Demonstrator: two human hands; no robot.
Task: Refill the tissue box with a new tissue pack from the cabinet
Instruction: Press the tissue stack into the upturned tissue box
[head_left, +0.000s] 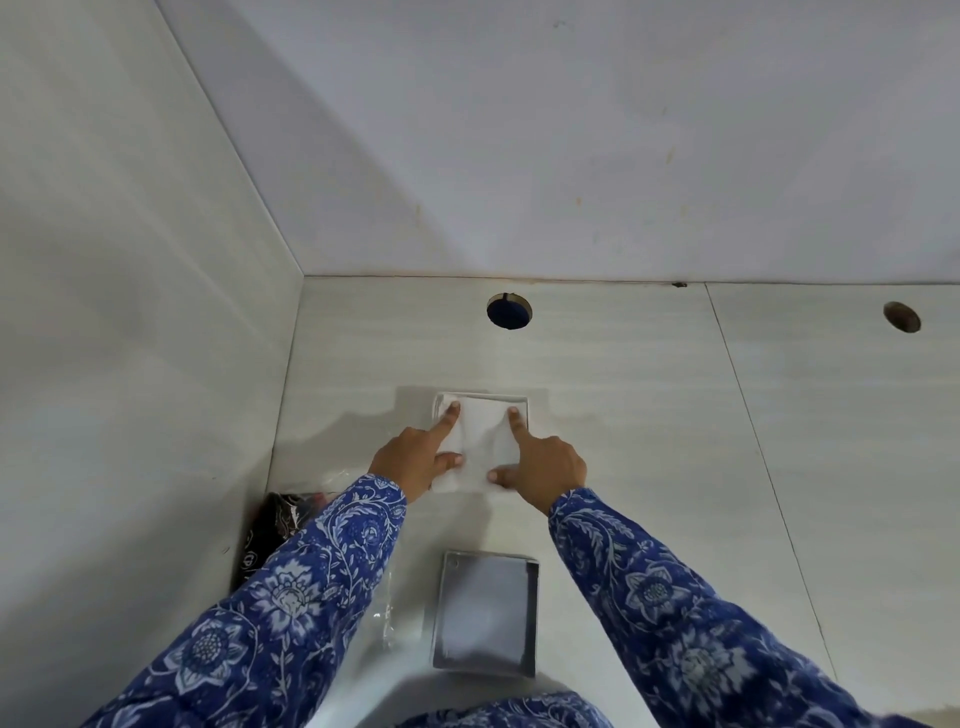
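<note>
tissues (480, 441), a white stack, sit in the clear box (521, 402) on the worktop (649, 415). left hand (415, 457) and right hand (545, 465) press on them, index fingers and thumbs spread, gripping nothing. lid (485, 613) lies nearer, apart.

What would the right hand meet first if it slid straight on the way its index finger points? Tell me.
The right hand points away along the tissue stack. First would likely be the tissue box's far rim; depth is unclear.
</note>
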